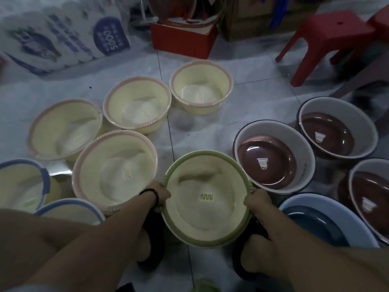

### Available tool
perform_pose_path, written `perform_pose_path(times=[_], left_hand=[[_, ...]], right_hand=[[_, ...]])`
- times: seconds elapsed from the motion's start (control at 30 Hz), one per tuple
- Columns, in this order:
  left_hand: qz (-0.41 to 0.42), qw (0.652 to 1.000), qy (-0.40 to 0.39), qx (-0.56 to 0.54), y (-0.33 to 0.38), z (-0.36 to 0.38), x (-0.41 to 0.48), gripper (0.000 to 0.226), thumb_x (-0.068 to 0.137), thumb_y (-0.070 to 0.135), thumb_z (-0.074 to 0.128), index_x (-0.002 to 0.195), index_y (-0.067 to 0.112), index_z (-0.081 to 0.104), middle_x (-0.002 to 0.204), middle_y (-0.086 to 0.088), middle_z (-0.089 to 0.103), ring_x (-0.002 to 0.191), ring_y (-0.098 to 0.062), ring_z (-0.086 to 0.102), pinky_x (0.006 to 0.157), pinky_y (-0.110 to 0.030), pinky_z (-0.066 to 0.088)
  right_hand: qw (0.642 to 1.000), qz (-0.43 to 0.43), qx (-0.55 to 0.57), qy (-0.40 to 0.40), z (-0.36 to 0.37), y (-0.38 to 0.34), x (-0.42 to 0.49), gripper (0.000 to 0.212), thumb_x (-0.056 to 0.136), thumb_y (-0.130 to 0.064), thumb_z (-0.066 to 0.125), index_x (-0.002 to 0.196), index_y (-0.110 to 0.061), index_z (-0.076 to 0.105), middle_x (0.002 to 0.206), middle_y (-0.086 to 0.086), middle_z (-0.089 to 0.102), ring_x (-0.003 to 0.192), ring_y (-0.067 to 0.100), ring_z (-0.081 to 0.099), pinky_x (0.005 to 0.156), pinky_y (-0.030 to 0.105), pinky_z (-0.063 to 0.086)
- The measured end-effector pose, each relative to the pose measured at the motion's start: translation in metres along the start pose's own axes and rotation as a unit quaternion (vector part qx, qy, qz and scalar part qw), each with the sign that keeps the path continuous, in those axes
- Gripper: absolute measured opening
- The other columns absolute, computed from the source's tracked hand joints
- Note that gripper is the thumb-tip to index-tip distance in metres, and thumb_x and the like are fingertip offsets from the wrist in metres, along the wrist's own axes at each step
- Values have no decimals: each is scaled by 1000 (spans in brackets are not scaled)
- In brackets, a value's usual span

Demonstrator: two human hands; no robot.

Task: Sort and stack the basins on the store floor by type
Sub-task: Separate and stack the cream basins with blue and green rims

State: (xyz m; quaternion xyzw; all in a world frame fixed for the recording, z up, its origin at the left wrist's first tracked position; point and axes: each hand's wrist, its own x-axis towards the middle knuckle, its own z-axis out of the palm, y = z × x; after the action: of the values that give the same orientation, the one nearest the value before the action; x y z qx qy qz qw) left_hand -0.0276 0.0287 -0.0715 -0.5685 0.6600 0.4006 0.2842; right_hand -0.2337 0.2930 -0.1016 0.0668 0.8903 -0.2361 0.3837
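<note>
- We are gripping the green-rimmed basin at lower centre. Our left hand is curling round its left handle and our right hand round its right one.
- We are judging that it is hanging just above the floor, over our slippered feet. Whether its base is touching anything is hidden.
- It is sitting in a tight gap. The nearest pink-rimmed basin is just beside it on the left, and a white basin with a brown floor is touching or nearly touching its rim on the right. A careless swing could knock either one and send it skidding across the tiles.
- We are risking a wrong pile. Its cream inside is matching the pink-rimmed group at upper left and the blue-rimmed basins at lower left, and the light is dim, so only the rim colour is telling them apart.
- Nesting it into a basin of another type could wedge it fast.
- If one hand is slipping off a handle, the basin is tipping onto our feet.
</note>
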Motion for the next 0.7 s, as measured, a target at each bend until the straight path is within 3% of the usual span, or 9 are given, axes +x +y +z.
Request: perform_pose_path(times=[0.07, 0.13, 0.23, 0.4, 0.53, 0.6, 0.7], left_hand=[[2, 998, -43, 43, 9, -14, -1, 34, 92, 29, 70, 119, 8, 66, 114, -17, 69, 99, -36, 71, 85, -53, 63], [30, 988, -65, 133, 25, -39, -10, 48, 94, 46, 65, 127, 11, 66, 121, -10, 67, 102, -30, 70, 89, -43, 61], [70, 975, -77, 194, 65, -92, -35, 47, 96, 50, 59, 131, 18, 64, 121, -4, 66, 95, -25, 73, 85, -43, 64], [176, 956, 38, 229, 128, -173, -67, 42, 103, 48, 53, 129, 18, 67, 119, -4, 70, 99, -24, 69, 87, -37, 56], [182, 976, 23, 113, 160, -200, -59, 32, 102, 45, 55, 124, 23, 66, 110, -4, 72, 91, -25, 72, 78, -40, 62], [171, 978, 33, 113, 174, -201, -46, 31, 105, 39, 52, 121, 17, 67, 103, -5, 76, 81, -26, 76, 65, -34, 60], [134, 983, 16, 128, 188, -195, -33, 38, 105, 44, 52, 126, 14, 62, 104, -4, 74, 81, -25, 77, 67, -34, 61]], right_hand=[[998, -15, -51, -12, -4, -18, -4, 44, 90, -14, 66, 129, 4, 69, 128, 22, 71, 122, 39, 67, 101, 40, 55], [997, -21, -68, -34, -9, -40, 0, 51, 87, -21, 65, 131, 7, 67, 130, 22, 71, 122, 37, 68, 100, 40, 56], [997, -43, -51, -42, -21, -94, 18, 49, 90, -26, 65, 129, 3, 68, 126, 19, 73, 117, 36, 70, 93, 36, 56], [980, -44, 129, -148, -35, -208, 16, 34, 97, -18, 62, 126, 1, 63, 96, 16, 72, 73, 30, 67, 67, 36, 56], [937, -51, 277, -205, -21, -275, 37, 30, 104, -17, 61, 129, 0, 58, 122, 24, 69, 104, 41, 74, 84, 48, 62], [910, -38, 346, -225, -9, -299, 62, 31, 106, -14, 60, 132, 2, 54, 128, 27, 65, 102, 40, 71, 89, 49, 62], [894, -8, 401, -202, 8, -324, 110, 33, 104, -9, 62, 134, 2, 53, 121, 24, 62, 90, 37, 65, 89, 49, 61]])
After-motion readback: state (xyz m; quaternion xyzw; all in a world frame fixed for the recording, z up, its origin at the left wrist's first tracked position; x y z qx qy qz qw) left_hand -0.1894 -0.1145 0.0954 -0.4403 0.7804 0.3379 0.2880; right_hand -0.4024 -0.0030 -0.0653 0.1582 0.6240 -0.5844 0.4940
